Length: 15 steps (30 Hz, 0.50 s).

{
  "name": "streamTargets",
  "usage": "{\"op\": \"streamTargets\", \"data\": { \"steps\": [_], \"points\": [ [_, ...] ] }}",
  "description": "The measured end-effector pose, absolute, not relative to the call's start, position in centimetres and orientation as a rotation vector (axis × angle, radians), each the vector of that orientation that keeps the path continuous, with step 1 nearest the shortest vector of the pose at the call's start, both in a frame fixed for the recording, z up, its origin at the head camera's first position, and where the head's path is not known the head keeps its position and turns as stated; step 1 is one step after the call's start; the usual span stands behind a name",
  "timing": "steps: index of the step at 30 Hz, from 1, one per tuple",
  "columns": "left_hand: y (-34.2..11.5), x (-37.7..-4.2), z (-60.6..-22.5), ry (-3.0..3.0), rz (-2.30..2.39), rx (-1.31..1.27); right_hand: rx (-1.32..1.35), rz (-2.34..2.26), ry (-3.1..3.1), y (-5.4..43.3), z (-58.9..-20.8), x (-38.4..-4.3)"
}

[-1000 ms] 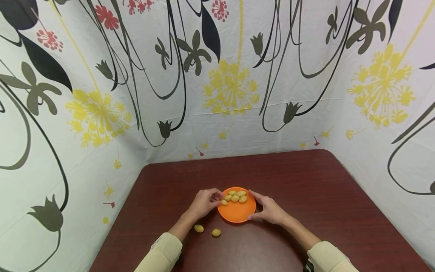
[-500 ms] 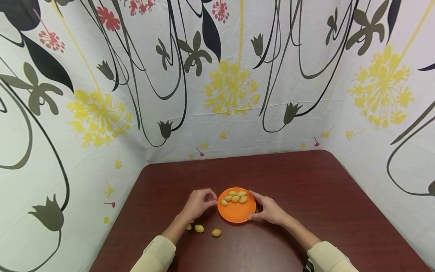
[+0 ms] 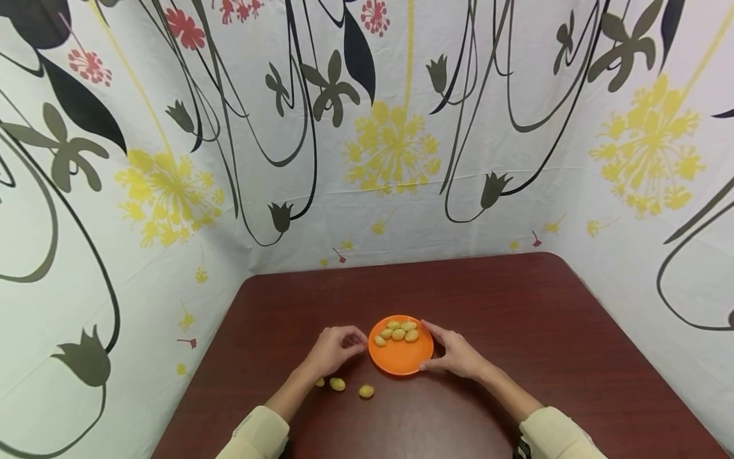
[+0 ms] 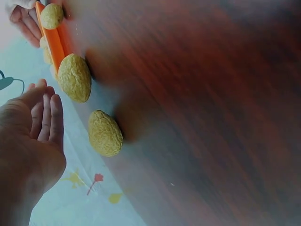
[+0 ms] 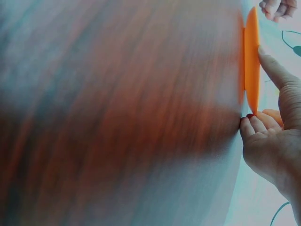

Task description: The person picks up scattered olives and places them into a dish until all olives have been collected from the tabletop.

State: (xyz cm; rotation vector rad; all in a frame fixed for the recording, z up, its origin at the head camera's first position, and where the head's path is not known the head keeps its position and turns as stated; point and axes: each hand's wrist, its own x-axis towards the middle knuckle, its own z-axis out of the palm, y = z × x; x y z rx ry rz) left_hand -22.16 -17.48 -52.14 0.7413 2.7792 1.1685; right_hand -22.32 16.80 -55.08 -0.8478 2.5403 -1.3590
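The orange plate (image 3: pixel 399 361) lies flat on the reddish-brown worktop (image 3: pixel 476 293), in the lower centre of the head view. A cluster of yellow oval pieces (image 3: pixel 398 334) occupies the upper part of the plate, with one at its left side. Three loose pieces (image 3: pixel 337 384) lie on the worktop below and left of the plate; the leftmost is partly hidden by the left forearm. In the left wrist view, their surfaces are wrinkled.

Left hand (image 3: pixel 334 352): positioned just beside the left rim of the plate; fingers relaxed and slightly bent, holding nothing. Contact with the rim cannot be determined.

Right hand (image 3: pixel 455 354): grips the right rim of the plate, thumb and fingers spread along the edge.

Sleeves: pale yellow-green, entering at the bottom of the frame. Any lettering on the left sleeve (image 3: pixel 258 435) is too small to read.

Background: white wall covering (image 3: pixel 321 185) printed with yellow, red, grey-green and black plant motifs, filling the upper frame.
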Motion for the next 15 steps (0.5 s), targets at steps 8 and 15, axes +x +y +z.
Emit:
{"op": "streamTargets", "data": {
  "steps": [8,15],
  "points": [
    [-18.1,-20.9,-52.3,2.572,1.188,0.733,-0.858,-1.357,2.547,16.8,-55.0,-22.4],
    [-18.5,-20.1,-52.7,2.396,1.196,0.745,-0.841,-1.348,2.536,16.8,-55.2,-22.6]
  ]
}}
